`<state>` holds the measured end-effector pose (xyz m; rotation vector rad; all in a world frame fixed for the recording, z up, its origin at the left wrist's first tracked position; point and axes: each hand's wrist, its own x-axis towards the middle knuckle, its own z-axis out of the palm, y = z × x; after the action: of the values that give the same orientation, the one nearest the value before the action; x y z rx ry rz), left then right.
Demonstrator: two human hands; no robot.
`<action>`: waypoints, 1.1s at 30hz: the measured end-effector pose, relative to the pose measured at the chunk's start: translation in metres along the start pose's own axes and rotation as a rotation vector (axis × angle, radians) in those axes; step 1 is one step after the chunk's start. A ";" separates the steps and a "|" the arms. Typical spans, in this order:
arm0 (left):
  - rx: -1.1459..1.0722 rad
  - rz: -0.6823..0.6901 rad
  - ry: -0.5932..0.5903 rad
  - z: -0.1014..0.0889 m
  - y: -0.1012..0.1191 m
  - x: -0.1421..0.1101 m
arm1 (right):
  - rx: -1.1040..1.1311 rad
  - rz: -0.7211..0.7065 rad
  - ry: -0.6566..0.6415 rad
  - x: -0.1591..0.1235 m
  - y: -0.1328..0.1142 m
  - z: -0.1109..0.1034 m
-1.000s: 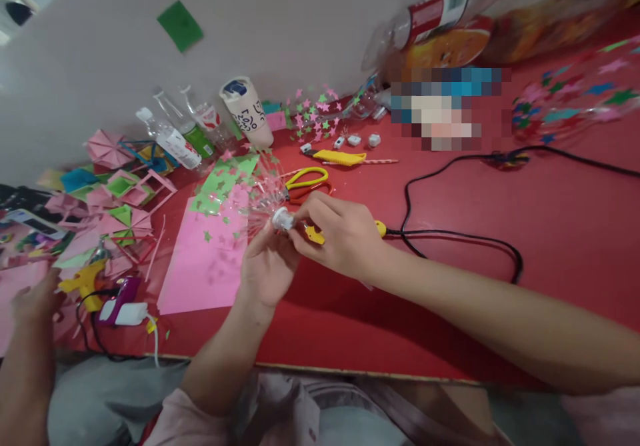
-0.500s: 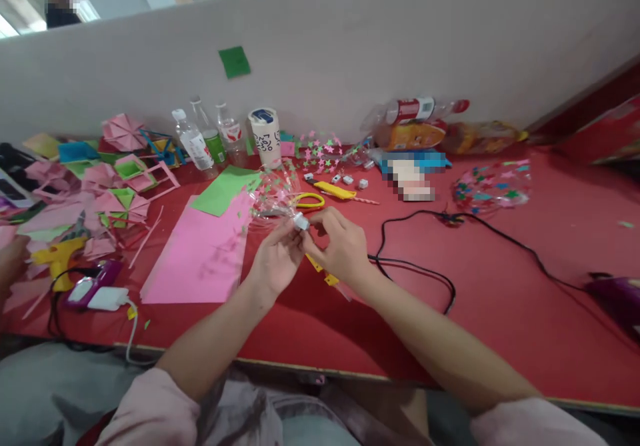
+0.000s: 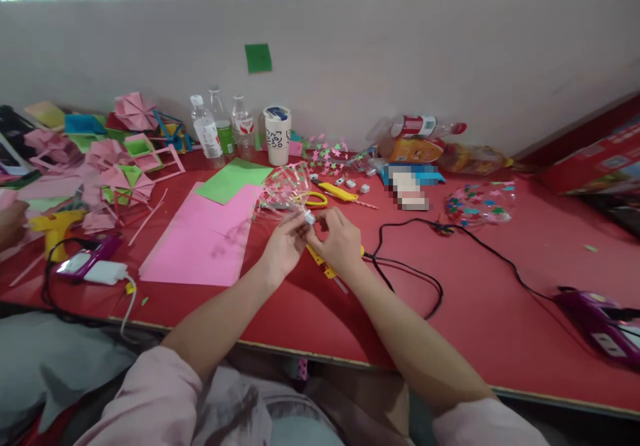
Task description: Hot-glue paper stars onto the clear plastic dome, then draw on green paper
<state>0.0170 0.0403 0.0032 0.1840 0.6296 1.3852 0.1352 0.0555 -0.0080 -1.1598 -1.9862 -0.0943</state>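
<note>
Both hands meet at a small white piece (image 3: 309, 217)

From the left, a pink sheet (image 3: 195, 239) lies on the red surface (image 3: 475, 286), with a green sheet (image 3: 233, 181) overlapping its far edge. Next comes a clear film dotted with stars (image 3: 286, 183), its near end running down to the white piece. The left hand (image 3: 284, 251) has its grip closed on that piece, which is raised in front of the person. The right hand (image 3: 341, 238) brings thumb and forefinger up to the piece's other side; whether that grip pinches it or merely touches, I cannot tell. Partly hidden below the right hand is a yellow tool (image 3: 327, 269), and farther right a black cord (image 3: 433, 286) loops across.

The step in hand looks like close fingertip work at the film's end. By my judgement, the next move calls for a steady left grip and small, light adjustments from the right fingertips, without crumpling the film.

Compared with a second ago, the view has levelled and swung right, bringing a purple power strip (image 3: 595, 326) into sight. The hands remain together at the piece, while the film, then seen across the green sheet, now shows mostly to its right.
</note>
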 end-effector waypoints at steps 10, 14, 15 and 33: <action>0.019 0.009 -0.026 0.001 -0.003 -0.003 | 0.027 -0.114 0.095 -0.002 0.006 0.002; 0.029 0.012 -0.041 -0.002 -0.006 -0.003 | -0.075 -0.183 0.086 -0.002 0.006 0.001; 0.032 0.012 -0.047 -0.003 -0.007 -0.002 | -0.093 -0.188 0.093 -0.002 0.006 0.001; 0.081 0.030 -0.097 -0.007 -0.007 -0.004 | -0.091 -0.240 0.212 -0.003 0.006 0.004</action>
<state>0.0192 0.0334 -0.0046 0.3244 0.6045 1.3720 0.1382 0.0591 -0.0146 -0.9207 -1.9383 -0.4182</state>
